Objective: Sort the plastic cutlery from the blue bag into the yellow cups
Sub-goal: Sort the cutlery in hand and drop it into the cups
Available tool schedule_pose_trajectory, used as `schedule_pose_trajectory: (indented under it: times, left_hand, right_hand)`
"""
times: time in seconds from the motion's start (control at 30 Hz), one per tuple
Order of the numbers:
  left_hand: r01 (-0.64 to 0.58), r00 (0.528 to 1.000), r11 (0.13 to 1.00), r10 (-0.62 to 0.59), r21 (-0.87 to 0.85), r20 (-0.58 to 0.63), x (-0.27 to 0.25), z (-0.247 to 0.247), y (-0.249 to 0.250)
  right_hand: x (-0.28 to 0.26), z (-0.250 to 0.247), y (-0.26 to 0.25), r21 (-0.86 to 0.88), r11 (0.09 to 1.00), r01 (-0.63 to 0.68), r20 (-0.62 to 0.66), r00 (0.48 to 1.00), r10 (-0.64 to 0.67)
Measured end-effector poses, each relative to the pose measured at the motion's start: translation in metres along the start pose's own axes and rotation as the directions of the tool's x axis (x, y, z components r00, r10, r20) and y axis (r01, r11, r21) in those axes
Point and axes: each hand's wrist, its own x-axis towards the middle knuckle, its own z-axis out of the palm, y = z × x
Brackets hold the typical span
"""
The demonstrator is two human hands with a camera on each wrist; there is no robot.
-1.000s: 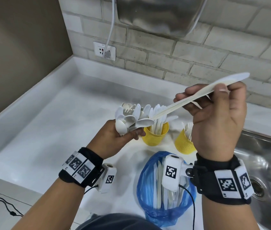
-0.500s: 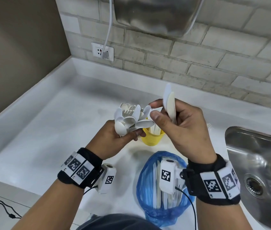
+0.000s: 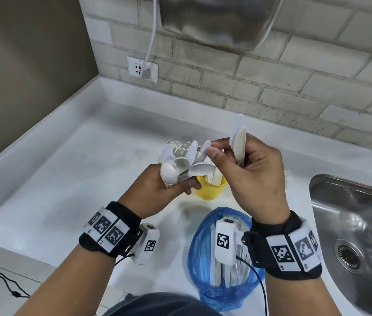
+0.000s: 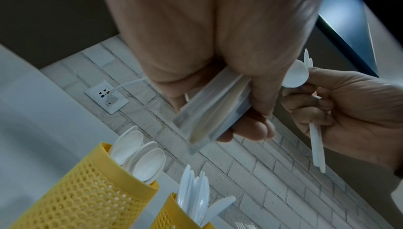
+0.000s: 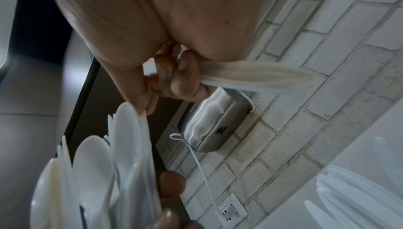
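My left hand (image 3: 157,188) grips a fanned bunch of white plastic spoons (image 3: 180,165) above the yellow mesh cup (image 3: 210,190); my right hand (image 3: 248,169) pinches one bowl while clutching two pieces. Light, slick, springy (I'd grip the stiffer handles).

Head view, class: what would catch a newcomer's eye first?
The left hand grips a fanned bunch of white cutlery at centre, while the right hand holds more pieces upright beside it. Below them sits a blue bag, and behind them a yellow cup.
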Motion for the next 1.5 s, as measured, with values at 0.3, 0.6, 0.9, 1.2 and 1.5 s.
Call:
schedule_pose_trajectory:
  times: [0.3, 0.6, 0.9, 1.2, 1.5]
  left_hand:
    - [0.032, 0.999, 0.999, -0.032, -0.007, -0.028, -0.001, 0.0, 0.006]
    - [0.013, 0.999, 1.0, -0.014, -0.02, -0.04, -0.001, 0.002, 0.011]
    - [0.003, 0.999, 0.999, -0.005, -0.051, -0.032, -0.003, 0.003, 0.015]
    - [0.022, 1.0, 0.999, -0.022, -0.036, -0.011, -0.004, 0.002, 0.014]
    - [0.028, 1.0, 0.998, -0.027, -0.054, 0.007, -0.004, 0.003, 0.016]
  right_hand:
    - [-0.002, 0.001, 0.002, -0.05, 0.998, 0.042, -0.067, 0.997, -0.046]
    - [-0.001, -0.003, 0.007, 0.22, 0.971, -0.088, -0.046, 0.994, 0.101]
    - [-0.001, 0.002, 0.009, 0.354, 0.916, -0.189, -0.051, 0.974, 0.22]
    - [0.011, -0.009, 0.008, 0.668, 0.737, -0.102, -0.266, 0.893, 0.364]
    - [0.01, -0.009, -0.001, 0.461, 0.887, 0.022, -0.284, 0.951, 0.124]
